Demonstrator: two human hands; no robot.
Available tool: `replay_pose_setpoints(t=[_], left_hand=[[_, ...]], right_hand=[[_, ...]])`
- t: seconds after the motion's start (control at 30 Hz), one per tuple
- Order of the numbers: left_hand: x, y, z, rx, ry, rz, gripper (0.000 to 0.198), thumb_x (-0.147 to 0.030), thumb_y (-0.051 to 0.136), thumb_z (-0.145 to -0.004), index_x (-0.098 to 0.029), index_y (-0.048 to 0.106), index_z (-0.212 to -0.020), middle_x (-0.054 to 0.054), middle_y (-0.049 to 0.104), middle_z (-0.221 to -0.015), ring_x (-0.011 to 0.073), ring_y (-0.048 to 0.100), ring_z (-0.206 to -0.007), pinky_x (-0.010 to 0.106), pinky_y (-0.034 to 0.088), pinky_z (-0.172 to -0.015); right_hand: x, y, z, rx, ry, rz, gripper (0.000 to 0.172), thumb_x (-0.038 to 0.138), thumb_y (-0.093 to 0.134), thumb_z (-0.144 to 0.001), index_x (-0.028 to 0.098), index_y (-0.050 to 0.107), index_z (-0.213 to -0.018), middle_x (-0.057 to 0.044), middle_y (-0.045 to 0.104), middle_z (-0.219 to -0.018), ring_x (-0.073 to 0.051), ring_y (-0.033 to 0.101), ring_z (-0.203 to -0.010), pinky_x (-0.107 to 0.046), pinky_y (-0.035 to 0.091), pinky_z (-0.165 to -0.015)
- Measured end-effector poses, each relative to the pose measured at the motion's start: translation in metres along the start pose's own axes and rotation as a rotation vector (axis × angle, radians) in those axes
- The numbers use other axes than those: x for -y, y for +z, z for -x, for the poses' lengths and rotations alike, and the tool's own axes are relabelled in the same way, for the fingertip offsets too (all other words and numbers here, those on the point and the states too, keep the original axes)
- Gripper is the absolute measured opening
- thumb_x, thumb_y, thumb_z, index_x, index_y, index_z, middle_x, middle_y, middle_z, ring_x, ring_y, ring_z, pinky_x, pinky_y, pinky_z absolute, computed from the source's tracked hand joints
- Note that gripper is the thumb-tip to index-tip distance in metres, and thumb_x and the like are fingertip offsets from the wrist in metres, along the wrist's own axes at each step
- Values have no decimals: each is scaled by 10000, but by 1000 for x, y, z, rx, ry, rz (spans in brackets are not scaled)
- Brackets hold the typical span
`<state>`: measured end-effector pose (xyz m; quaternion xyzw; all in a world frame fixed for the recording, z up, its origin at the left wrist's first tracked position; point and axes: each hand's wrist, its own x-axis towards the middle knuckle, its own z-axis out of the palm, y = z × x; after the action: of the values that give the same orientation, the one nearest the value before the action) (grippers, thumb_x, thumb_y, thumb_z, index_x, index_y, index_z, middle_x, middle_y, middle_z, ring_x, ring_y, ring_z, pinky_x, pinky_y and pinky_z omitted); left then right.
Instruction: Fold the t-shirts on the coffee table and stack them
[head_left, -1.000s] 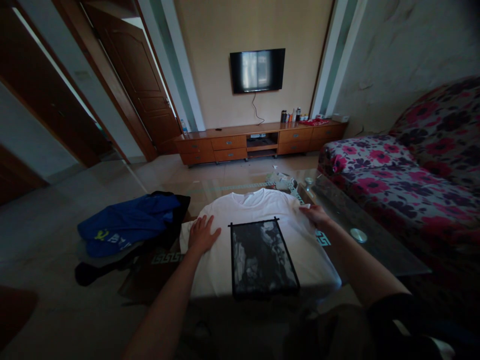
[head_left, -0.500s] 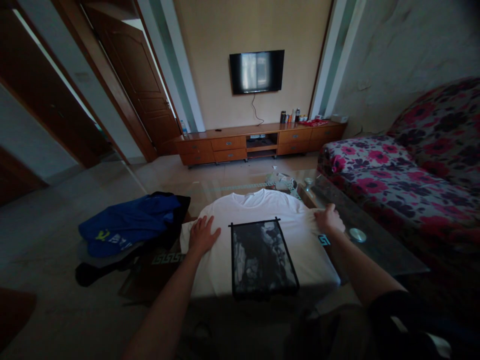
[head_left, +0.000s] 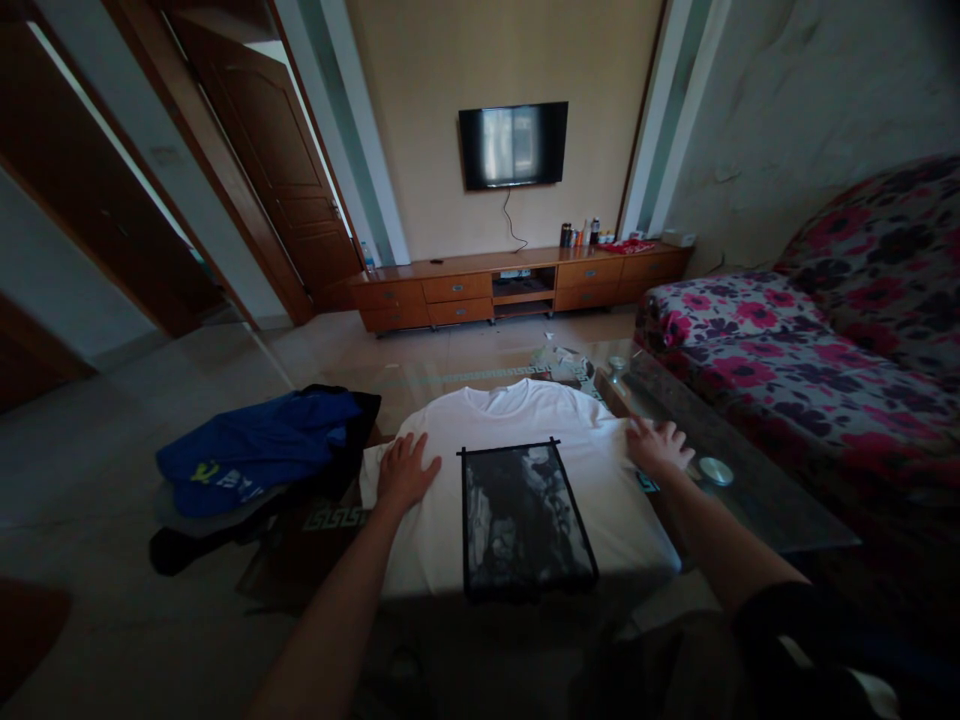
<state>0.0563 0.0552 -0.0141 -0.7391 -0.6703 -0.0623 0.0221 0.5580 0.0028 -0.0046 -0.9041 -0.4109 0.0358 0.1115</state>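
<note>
A white T-shirt (head_left: 427, 425) is spread out with its neckline at the far side, its lower part reaching the table's near edge. A dark rectangular print with black borders (head_left: 525, 520) covers the middle of its front. My left hand (head_left: 405, 472) rests flat on the shirt near the left sleeve, fingers apart. At the right sleeve, my right hand (head_left: 661, 448) touches the fabric's edge on its thumb side, with its other fingers spread. The palm sides of both hands are hidden.
A blue garment (head_left: 255, 445) lies with dark clothing on the left of the glass table (head_left: 757, 500). Crumpled clear plastic (head_left: 562, 362) sits beyond the shirt. A floral sofa (head_left: 817, 370) stands at right, a wooden TV cabinet (head_left: 457, 290) at the back.
My right hand's fingers have gone from curled at the right sleeve to spread apart. The left hand and the shirt look nearly unchanged.
</note>
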Motion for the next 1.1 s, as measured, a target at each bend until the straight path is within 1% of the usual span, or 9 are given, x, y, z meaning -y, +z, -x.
replay_pose_setpoints(t=[0.13, 0.23, 0.37, 0.57, 0.67, 0.77, 0.87, 0.93, 1.1], left_hand=[[0, 0, 0, 7, -4, -9, 699, -603, 392, -951, -242, 369, -1548, 101, 309, -1639, 319, 224, -1514, 474, 174, -1210], [1, 1, -1, 4, -5, -12, 701, -608, 391, -949, -247, 366, -1550, 96, 311, -1638, 318, 222, -1515, 476, 166, -1215], [4, 4, -1, -3, 10, -3, 699, -602, 392, -950, -241, 372, -1549, 101, 316, -1635, 319, 226, -1514, 479, 162, -1214], [-5, -6, 4, -98, 12, -33, 594, -488, 425, -962, -196, 479, -1476, 141, 430, -1564, 313, 329, -1458, 497, 123, -1220], [-6, -24, 9, -191, -4, -57, 496, -391, 378, -983, -160, 562, -1382, 166, 545, -1443, 303, 432, -1368, 490, 171, -1199], [2, -44, 17, -197, -197, -45, 442, -379, 380, -965, -141, 617, -1252, 185, 608, -1295, 319, 518, -1235, 481, 364, -1053], [17, -53, 29, -167, -490, -17, 506, -442, 463, -900, -86, 580, -1240, 237, 574, -1285, 369, 509, -1214, 486, 445, -926], [27, -53, 36, -120, -610, 22, 607, -492, 511, -863, -36, 549, -1261, 282, 542, -1316, 406, 484, -1249, 500, 450, -916], [38, -44, 39, -32, -623, 92, 715, -549, 578, -825, 28, 550, -1247, 342, 558, -1294, 436, 542, -1218, 477, 454, -917]], right_hand=[[-5, 4, 4, -58, 13, 79, 552, 417, 242, -999, 272, 532, -1446, -205, 418, -1478, -410, 362, -1351, -608, 274, -1025], [-2, 6, 4, -89, -55, 74, 635, 448, 205, -1000, 187, 378, -1552, -202, 266, -1606, -384, 274, -1428, -588, 262, -1079], [-1, 16, 1, 101, -302, 53, 734, 598, 132, -986, 227, 222, -1613, -103, 187, -1668, -312, 176, -1507, -576, 197, -1159], [1, 19, 0, 136, -121, 53, 900, 707, 94, -937, 123, 206, -1613, -164, 128, -1672, -330, 111, -1530, -632, 28, -1183], [19, 5, 10, 32, -106, 32, 940, 718, 77, -935, 70, 223, -1600, -205, 153, -1658, -335, 128, -1524, -618, 6, -1189], [45, -5, 30, -65, -252, 40, 863, 662, 69, -970, 95, 254, -1594, -171, 182, -1659, -299, 145, -1522, -555, 5, -1210], [67, -3, 58, 9, -388, 26, 793, 627, 102, -995, 132, 285, -1587, -150, 228, -1649, -283, 163, -1520, -501, 71, -1216], [73, 5, 77, 59, -430, 24, 768, 611, 134, -1005, 132, 292, -1584, -159, 235, -1646, -291, 173, -1517, -493, 118, -1208], [70, 26, 103, 118, -441, 69, 737, 584, 229, -1013, 112, 325, -1570, -187, 223, -1647, -336, 191, -1507, -507, 187, -1178]])
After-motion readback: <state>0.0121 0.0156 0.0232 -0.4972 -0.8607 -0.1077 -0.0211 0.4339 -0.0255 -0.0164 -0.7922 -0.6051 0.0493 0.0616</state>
